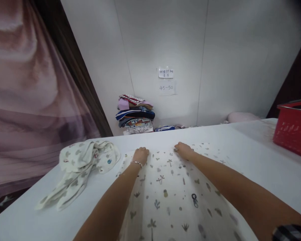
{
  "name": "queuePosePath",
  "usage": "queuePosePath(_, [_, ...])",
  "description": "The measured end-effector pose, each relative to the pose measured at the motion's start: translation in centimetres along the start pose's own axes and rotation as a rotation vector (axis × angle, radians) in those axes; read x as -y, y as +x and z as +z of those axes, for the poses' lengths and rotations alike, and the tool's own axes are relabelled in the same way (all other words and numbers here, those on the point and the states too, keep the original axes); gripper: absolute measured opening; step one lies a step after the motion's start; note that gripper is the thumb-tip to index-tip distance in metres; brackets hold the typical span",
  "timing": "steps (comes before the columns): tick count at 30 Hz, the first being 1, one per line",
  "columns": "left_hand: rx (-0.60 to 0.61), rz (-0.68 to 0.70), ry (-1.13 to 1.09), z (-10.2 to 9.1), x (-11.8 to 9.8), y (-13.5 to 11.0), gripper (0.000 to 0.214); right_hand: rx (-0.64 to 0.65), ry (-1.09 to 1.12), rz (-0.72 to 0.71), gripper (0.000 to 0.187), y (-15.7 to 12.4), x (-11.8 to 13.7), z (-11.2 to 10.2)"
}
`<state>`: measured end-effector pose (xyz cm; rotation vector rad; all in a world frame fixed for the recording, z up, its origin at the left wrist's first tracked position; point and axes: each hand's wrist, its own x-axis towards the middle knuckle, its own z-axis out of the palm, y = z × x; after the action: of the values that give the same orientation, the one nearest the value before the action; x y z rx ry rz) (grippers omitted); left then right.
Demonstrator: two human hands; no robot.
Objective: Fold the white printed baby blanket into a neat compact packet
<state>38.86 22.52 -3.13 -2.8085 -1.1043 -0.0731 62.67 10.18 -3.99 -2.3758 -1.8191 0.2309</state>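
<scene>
A white cloth with small printed plants point(170, 190) lies spread on the white table point(253, 157), reaching toward me. My left hand point(140, 155) rests on its far edge at the left, fingers curled down onto the fabric. My right hand point(183, 149) presses the same far edge a little to the right, fingers also bent over the cloth. A thin bracelet circles my left wrist. A second, crumpled patterned garment point(82, 167) lies to the left of my left hand, apart from it.
A stack of folded clothes point(135, 114) stands against the white wall behind the table. A red plastic basket point(294, 127) sits at the right edge. A pink curtain point(22, 93) hangs at the left. Paper notes point(166, 80) are stuck on the wall.
</scene>
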Motion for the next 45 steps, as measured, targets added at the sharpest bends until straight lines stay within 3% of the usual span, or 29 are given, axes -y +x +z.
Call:
queuePosePath(8, [-0.099, 0.095, -0.006, -0.1, 0.0, -1.2, 0.021, -0.118, -0.119, -0.083, 0.016, -1.2, 0.0, 0.9])
queuePosePath(15, [-0.06, 0.204, -0.017, -0.7, 0.0, -2.4, 0.022, -0.073, -0.198, -0.139, 0.027, -2.0, 0.3, 1.2])
queuePosePath(22, [0.005, 0.067, -0.122, -1.1, 0.4, -1.2, 0.024, 0.014, 0.066, -0.017, 0.025, -0.6, -0.3, 0.2])
queuePosePath(28, [0.102, -0.094, -0.151, -0.7, 0.2, 1.0, 0.028, 0.109, 0.036, 0.091, 0.04, 2.4, -0.3, -0.6])
queuePosePath(32, [0.154, -0.117, -0.159, -1.0, 0.1, 1.6, 0.028, 0.193, -0.002, 0.103, 0.034, 3.8, 0.5, -1.0])
queuePosePath(38, [0.238, -0.097, -0.136, -1.7, 0.9, 1.5, 0.034, 0.221, -0.035, 0.089, 0.029, 3.2, 1.2, -2.2])
queuePosePath(45, [0.212, -0.133, -0.146, -1.8, 1.1, 1.2, 0.027, 0.166, -0.01, 0.102, 0.022, 2.1, 1.0, -2.5])
